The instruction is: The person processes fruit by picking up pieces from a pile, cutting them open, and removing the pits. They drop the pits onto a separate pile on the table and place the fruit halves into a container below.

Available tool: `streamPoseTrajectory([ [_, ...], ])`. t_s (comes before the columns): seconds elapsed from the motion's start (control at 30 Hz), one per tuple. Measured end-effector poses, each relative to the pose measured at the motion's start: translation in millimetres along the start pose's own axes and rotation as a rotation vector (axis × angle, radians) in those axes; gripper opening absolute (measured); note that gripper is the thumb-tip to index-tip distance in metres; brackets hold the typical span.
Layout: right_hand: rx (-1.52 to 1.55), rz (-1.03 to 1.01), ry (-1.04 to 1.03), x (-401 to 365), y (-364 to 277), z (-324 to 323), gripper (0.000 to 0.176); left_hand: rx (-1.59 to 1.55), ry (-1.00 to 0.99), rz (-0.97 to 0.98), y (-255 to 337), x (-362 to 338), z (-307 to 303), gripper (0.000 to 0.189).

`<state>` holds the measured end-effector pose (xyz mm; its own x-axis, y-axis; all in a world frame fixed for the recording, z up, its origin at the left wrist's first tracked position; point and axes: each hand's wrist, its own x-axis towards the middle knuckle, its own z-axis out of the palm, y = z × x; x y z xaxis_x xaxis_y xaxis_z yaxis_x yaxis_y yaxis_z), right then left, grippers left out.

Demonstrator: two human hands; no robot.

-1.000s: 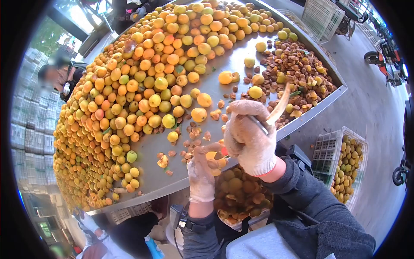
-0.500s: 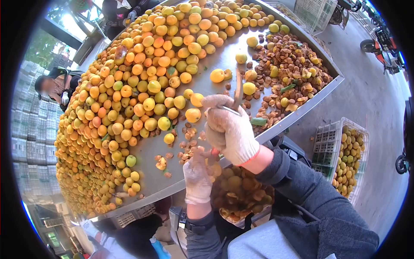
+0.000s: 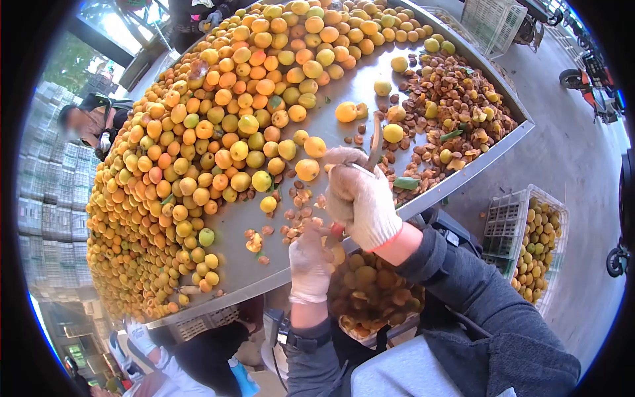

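My right hand (image 3: pixel 362 202), in a whitish work glove, is closed around a tool with a curved brown handle (image 3: pixel 376 140). A thin metal part crosses above the fist, and a red piece (image 3: pixel 337 230) shows below it. Close by on the left, my gloved left hand (image 3: pixel 309 263) has its fingers curled together at the tray's front edge; what they hold is hidden. A blurred yellowish apricot (image 3: pixel 337 254) appears beside those fingers. Beneath both hands is a container of apricot flesh (image 3: pixel 370 291). Loose apricot pits (image 3: pixel 299 215) lie just beyond my left hand.
A large heap of apricots (image 3: pixel 198 152) covers the left and back of the metal tray (image 3: pixel 241 228). Pits and scraps (image 3: pixel 456 99) are piled at its right corner. A white crate of fruit (image 3: pixel 529 238) stands on the floor at right. Other people work around the tray.
The view has shifted slightly, so the tray and fruit appear a little farther right and lower. Both hands keep nearly the same pose, the right still gripping the tool.
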<state>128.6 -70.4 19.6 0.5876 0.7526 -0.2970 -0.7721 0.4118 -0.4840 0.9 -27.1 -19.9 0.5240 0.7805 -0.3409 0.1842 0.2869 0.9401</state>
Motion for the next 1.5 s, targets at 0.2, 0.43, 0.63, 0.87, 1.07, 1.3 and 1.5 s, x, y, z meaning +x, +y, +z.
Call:
streamPoseTrajectory([
  [0.2,-0.022,0.063,-0.032,1,-3,1,0.023,-0.072,-0.061,-0.045,-2,-2,-3,0.030],
  [0.43,0.217,0.165,0.087,21,8,-13,0.022,0.620,-0.077,0.734,-39,8,-18,0.045],
  [0.63,0.186,0.071,0.118,20,-1,0,0.022,0.339,-0.142,0.310,-25,11,-20,0.044],
  [0.87,-0.900,-0.089,-0.360,-8,-8,-1,0.021,-0.092,0.149,-0.049,0,27,-33,0.078],
  [1.07,-1.568,-0.411,-0.616,-14,22,-11,0.026,-0.113,0.137,0.092,-15,37,-44,0.071],
  [1.3,-1.770,-0.287,-0.635,-15,15,-3,0.023,-0.231,0.072,0.088,-12,30,-28,0.049],
  [1.5,-1.424,-0.663,-0.363,-13,8,-8,0.019,-0.660,0.049,-0.132,2,30,-25,0.051],
])
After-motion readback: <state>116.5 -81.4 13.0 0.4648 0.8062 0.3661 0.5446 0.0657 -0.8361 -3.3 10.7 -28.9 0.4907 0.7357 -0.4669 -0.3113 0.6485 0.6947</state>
